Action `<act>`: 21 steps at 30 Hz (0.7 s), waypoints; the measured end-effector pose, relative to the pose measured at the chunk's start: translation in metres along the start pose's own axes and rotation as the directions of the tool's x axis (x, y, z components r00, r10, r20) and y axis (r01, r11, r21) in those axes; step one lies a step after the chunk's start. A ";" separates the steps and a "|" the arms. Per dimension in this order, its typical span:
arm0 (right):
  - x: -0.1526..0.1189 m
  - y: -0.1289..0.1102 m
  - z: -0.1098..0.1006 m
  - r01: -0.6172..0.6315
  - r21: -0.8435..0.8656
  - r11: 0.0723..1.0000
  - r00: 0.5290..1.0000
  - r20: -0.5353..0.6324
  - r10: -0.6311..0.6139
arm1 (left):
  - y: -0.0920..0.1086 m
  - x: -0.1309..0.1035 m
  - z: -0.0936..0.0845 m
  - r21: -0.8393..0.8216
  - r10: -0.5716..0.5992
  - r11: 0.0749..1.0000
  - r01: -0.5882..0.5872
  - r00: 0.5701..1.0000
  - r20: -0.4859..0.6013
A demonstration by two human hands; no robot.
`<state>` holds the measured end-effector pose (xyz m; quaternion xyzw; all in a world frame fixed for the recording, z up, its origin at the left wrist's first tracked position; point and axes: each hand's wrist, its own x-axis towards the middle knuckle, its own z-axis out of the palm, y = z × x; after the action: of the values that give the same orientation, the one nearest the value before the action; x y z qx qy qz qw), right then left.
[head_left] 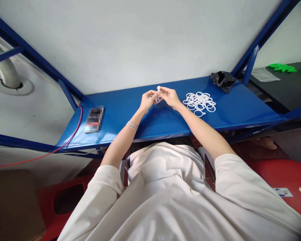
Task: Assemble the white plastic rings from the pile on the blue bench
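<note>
Above the middle of the blue table (162, 120), my left hand (147, 100) and my right hand (170, 97) meet fingertip to fingertip. Between them they pinch a small white ring (158, 88) with a knob-like end that sticks up. Its lower curve shows under the fingers, and the rest is hidden by them. Both hands are closed on this same ring. To the right of my right wrist lies a loose pile of thin white rings (200, 101), some with a small tab. One ring (199, 113) lies at the pile's near edge.
A crumpled black plastic bag (223, 81) lies at the table's back right corner. On the left lies a blurred box-like object (94, 118), beside a red cable (77, 129) that crosses the edge. Blue frame posts (250, 65) flank the table. Red stools (278, 174) stand below.
</note>
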<state>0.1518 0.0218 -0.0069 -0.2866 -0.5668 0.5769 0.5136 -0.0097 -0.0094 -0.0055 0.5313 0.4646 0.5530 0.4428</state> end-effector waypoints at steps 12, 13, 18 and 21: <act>-0.002 -0.020 0.003 -0.292 0.151 0.944 0.955 0.095 0.280 | -0.007 0.006 -0.003 0.326 0.173 0.936 -0.136 0.981 -0.089; 0.000 -0.021 0.002 -0.312 0.172 0.934 0.950 0.078 0.302 | -0.007 0.005 -0.002 0.346 0.173 0.928 -0.135 0.982 -0.081; 0.005 -0.024 -0.008 -0.334 0.217 0.917 0.940 0.009 0.341 | -0.006 0.001 -0.001 0.409 0.181 0.899 -0.155 0.983 -0.026; 0.004 -0.028 -0.012 -0.304 0.223 0.926 0.949 -0.016 0.315 | -0.004 0.000 0.000 0.422 0.184 0.893 -0.157 0.983 -0.025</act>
<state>0.1687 0.0253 0.0184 -0.3290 -0.4343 0.7018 0.4589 -0.0097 -0.0089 -0.0090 0.6345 0.5377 0.4940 0.2533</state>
